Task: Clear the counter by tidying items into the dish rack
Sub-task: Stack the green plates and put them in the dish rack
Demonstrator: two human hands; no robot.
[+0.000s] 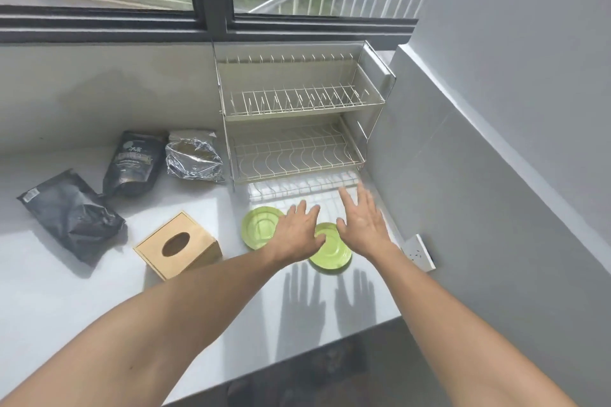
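Note:
Two green saucers lie flat on the white counter in front of a two-tier wire dish rack (299, 109) whose shelves hold nothing. My left hand (297, 231) hovers with fingers spread between the left saucer (259, 227) and the right saucer (330, 253), covering part of each. My right hand (362, 223) is held open just right of the right saucer, fingers pointing toward the rack's base. Neither hand holds anything.
A wooden tissue box (178, 244) sits left of the saucers. Two black pouches (71, 216) (134, 163) and a silver foil bag (195, 155) lie further left. A wall socket (419, 253) is on the right wall. The counter edge (297, 350) runs near me.

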